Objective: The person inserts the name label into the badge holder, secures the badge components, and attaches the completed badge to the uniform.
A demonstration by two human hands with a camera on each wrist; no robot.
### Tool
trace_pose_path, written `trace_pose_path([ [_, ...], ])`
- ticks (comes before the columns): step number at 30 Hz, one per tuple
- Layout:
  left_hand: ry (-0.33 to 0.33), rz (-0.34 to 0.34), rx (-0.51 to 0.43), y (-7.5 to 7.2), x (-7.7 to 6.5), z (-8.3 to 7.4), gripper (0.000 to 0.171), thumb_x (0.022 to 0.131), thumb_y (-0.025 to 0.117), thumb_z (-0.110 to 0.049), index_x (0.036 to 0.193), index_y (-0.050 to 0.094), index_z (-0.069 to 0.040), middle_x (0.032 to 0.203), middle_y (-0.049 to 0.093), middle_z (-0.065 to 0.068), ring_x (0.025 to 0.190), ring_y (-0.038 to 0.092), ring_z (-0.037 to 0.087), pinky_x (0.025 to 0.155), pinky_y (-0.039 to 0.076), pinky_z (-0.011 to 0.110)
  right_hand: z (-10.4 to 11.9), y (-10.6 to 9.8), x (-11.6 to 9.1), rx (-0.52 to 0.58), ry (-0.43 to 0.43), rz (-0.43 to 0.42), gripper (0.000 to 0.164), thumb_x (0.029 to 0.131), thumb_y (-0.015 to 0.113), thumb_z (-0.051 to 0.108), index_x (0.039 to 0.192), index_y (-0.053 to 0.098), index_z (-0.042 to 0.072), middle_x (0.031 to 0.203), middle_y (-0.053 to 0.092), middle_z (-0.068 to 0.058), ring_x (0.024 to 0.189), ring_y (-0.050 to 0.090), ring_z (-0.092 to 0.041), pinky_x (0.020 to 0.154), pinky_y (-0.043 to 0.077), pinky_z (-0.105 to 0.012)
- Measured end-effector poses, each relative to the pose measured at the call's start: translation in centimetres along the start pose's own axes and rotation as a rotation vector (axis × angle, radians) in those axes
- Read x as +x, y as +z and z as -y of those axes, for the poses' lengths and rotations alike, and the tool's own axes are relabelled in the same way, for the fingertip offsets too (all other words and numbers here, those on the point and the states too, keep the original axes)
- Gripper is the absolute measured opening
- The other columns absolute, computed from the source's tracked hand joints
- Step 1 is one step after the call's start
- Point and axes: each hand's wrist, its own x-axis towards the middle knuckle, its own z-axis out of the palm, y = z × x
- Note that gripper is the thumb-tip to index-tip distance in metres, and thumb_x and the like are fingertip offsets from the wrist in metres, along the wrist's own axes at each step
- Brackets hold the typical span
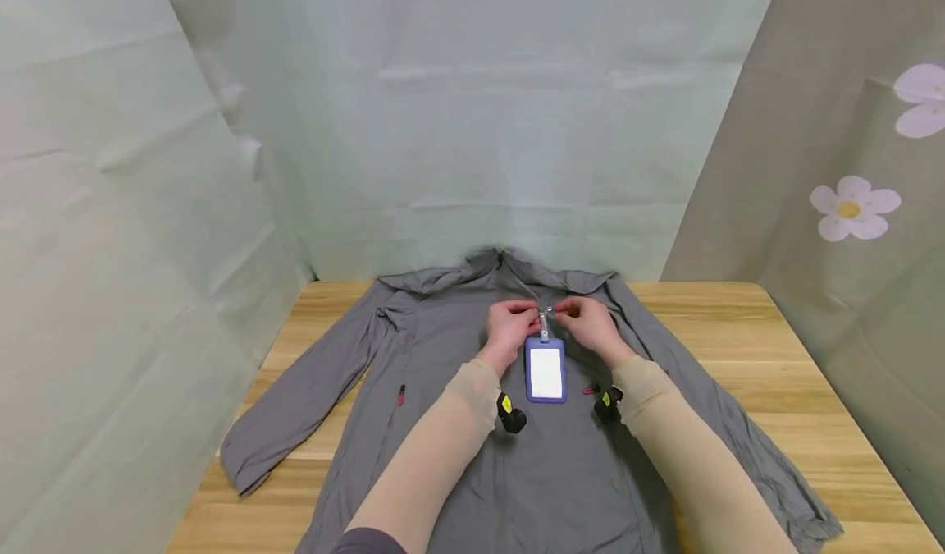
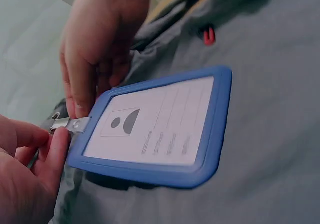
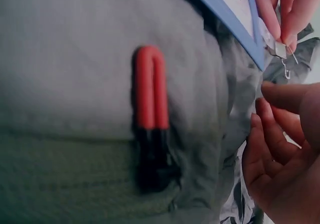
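A blue-framed ID badge holder (image 1: 546,371) with a white card inside lies over the front of a grey jacket (image 1: 472,431). Its clear strap leads up to a metal clip (image 2: 61,123) with a pin, and the pin (image 3: 293,55) stands open beside a small hook. Thumb and fingers of my left hand (image 1: 511,328) pinch this clip. Close by on the right, my right hand (image 1: 591,324) has its thumb and fingertips together at the jacket's chest, where the cloth bunches up to them.
The jacket is spread on a wooden table (image 1: 738,341), collar at the far edge and sleeves out to both sides. Red zipper pulls (image 3: 150,87) show on its front. Pale sheets (image 1: 502,127) hang behind and at the left, and a flowered one (image 1: 834,275) at the right.
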Motion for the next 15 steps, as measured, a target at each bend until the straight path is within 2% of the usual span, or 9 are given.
trace_pose_path([
  [3,0.002,0.010,0.062,-0.2,0.1,0.3,0.018,0.097,0.069,0.007,0.113,0.076,0.012,0.103,0.075,0.023,0.087,0.078,0.028,0.077,0.065,0.032,0.0,0.0,0.2,-0.031,-0.007,0.027,0.023,0.101,0.076,0.018,0.117,0.078,0.003,0.110,0.077,-0.014,0.098,0.071,-0.029,0.084,0.059,-0.047],
  [9,0.017,0.002,0.179,-0.5,0.4,0.7,0.014,0.096,0.071,0.006,0.107,0.079,0.010,0.088,0.074,0.012,0.068,0.072,0.016,0.065,0.064,0.027,0.0,0.5,0.7,-0.127,-0.008,0.038,0.024,0.098,0.078,0.021,0.115,0.079,0.004,0.104,0.078,-0.011,0.094,0.072,-0.028,0.084,0.059,-0.048],
  [15,0.028,0.012,0.260,-0.9,0.6,1.2,0.013,0.095,0.073,0.006,0.105,0.081,0.007,0.086,0.075,0.011,0.062,0.069,0.014,0.057,0.057,0.020,0.0,0.8,1.0,-0.146,0.016,0.016,0.023,0.101,0.075,0.022,0.116,0.080,0.005,0.110,0.078,-0.013,0.100,0.072,-0.031,0.090,0.058,-0.051],
])
